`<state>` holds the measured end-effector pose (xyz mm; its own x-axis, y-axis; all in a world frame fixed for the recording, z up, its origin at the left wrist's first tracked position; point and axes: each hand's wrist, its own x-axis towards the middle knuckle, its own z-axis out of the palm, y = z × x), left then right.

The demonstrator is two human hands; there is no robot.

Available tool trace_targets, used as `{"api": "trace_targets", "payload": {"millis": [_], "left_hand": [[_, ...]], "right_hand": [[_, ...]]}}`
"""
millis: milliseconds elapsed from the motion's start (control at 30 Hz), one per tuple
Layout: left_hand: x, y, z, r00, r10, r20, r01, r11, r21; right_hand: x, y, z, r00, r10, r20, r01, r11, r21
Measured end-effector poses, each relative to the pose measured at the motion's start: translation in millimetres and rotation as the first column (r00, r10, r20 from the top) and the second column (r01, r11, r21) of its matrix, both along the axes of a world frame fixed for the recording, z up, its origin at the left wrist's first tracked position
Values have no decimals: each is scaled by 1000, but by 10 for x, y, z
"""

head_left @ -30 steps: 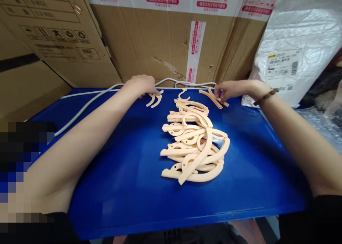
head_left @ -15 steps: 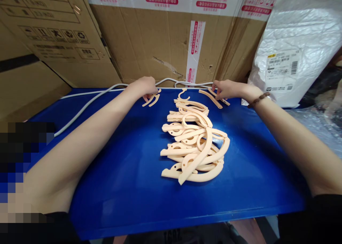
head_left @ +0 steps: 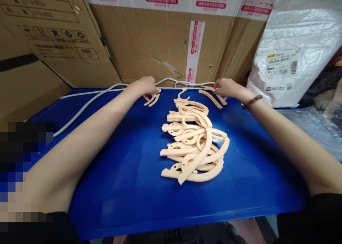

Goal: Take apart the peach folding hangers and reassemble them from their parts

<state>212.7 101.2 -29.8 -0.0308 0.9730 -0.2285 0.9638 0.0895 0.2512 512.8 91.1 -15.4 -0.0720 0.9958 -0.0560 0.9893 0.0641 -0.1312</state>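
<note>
At the far left of the table, my left hand (head_left: 146, 86) is closed with its fingertips on a pair of small curved beige hanger arms (head_left: 153, 101). My right hand (head_left: 227, 88), a bead bracelet at its wrist, pinches another curved hanger arm (head_left: 222, 100) at the far right. Just left of it, a second loose hanger arm (head_left: 210, 97) lies on the table. Between the hands is a beige hanger hook (head_left: 184, 95). Nearer to me, several beige folding hangers (head_left: 196, 154) overlap in a long pile.
The blue table (head_left: 120, 187) has cardboard boxes (head_left: 149, 44) standing behind it. A white cable (head_left: 88, 107) runs along the back edge and down the left side. At the right stand a white plastic parcel bag (head_left: 291, 47) and clear plastic wrap (head_left: 315, 126).
The hanger arm under my right hand has shifted slightly left, closer to the loose one. The pair under my left hand has moved a little right. The hanger pile is unchanged.
</note>
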Motion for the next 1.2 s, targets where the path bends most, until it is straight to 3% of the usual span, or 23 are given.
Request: {"api": "trace_targets", "payload": {"millis": [433,700,767,867,967,1033,1100,1200], "left_hand": [[-41,-72,121,997,-28,74,34,996,-79],[-4,-87,157,995,-78,-63,75,996,-47],[27,-111,203,987,-124,-98,128,991,34],[111,-170,268,965,-261,-22,261,953,155],[222,-218,276,901,-432,45,418,891,178],[288,-224,244,846,-532,34,521,838,164],[337,-216,197,801,-598,8,590,793,152],[378,-211,142,768,-639,-28,636,758,148]], "right_hand": [[-9,16,-49,998,28,-64,-32,998,-57],[-103,-54,-34,997,67,34,-64,995,-81],[-134,-93,-7,996,59,62,-53,994,-90],[-209,-182,71,978,66,198,-75,996,39],[-330,-316,195,969,145,199,-168,980,104],[-427,-429,278,940,331,83,-330,944,-21],[-524,-544,335,864,502,-48,-502,850,-159],[-635,-665,347,794,593,-132,-607,763,-222]]}}
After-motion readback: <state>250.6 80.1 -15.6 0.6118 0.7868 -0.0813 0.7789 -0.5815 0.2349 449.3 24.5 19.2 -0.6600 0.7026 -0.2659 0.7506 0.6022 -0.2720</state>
